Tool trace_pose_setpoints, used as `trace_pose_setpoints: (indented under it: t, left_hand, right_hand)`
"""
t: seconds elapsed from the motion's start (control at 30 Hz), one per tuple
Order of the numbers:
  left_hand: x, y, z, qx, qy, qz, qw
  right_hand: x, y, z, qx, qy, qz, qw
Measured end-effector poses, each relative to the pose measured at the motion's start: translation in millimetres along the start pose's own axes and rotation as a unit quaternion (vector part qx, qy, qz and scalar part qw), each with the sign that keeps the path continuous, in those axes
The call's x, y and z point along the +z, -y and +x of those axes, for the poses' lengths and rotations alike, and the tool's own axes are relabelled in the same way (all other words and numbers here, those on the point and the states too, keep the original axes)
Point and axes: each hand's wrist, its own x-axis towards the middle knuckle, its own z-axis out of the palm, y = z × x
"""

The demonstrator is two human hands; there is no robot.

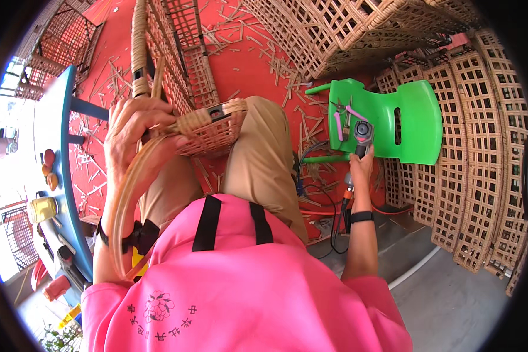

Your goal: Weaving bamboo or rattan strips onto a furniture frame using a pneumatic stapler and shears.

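Left hand (138,132) has a closed grip on the woven frame (208,126) over the knee, right hand (362,167) clamps the power tool (362,134) on the green stool (413,120), so the loose cane strip (126,193) could whip free or the pliers (341,117) beside that grip get knocked off.

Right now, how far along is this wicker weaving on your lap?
The lattice panel on the knee is already woven, and finished panels are stacked at the right. In hand: the left hand grips the wrapped rim and a loose cane strip, while the right hand reaches for a tool on the green stool. That loose strip remains unbound.
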Motion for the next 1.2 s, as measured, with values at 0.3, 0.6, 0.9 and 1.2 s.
trace_pose_setpoints:
  t: [0.3, 0.6, 0.9, 1.2]
  left_hand:
    - [7.2, -3.2, 5.7, 0.041, -0.031, 0.020, 0.998]
    - [-1.3, 9.0, 2.3, -0.056, 0.004, -0.194, 0.979]
    - [2.1, -6.0, -1.2, 0.027, -0.165, -0.068, 0.984]
    - [-8.2, -26.2, -32.0, 0.220, 0.014, 0.050, 0.974]
  right_hand:
    - [16.4, -6.5, 100.9, 0.080, -0.057, -0.148, 0.984]
    - [49.1, -19.2, 146.3, 0.051, -0.050, -0.217, 0.973]
    - [86.3, 28.7, 107.0, -0.156, 0.029, -0.252, 0.955]
    - [92.5, -2.1, 138.1, -0.215, 0.023, -0.261, 0.941]
